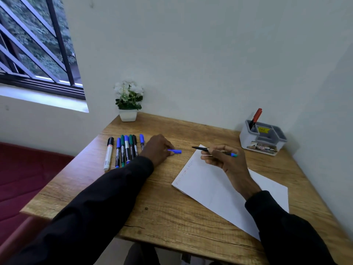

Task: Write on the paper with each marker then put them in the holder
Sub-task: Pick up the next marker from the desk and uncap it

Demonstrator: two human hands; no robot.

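My right hand grips an uncapped blue marker, its tip pointing left just above the far corner of the white paper. Faint writing runs along the paper's left edge. My left hand rests on the table and pinches the marker's blue cap. To its left, several capped markers in black, blue and green lie side by side. The grey holder stands at the back right with a red marker upright in it.
A small white pot of white flowers stands at the wooden table's back left corner. Walls close off the back and right side. A dark red seat lies beyond the left edge, under a barred window.
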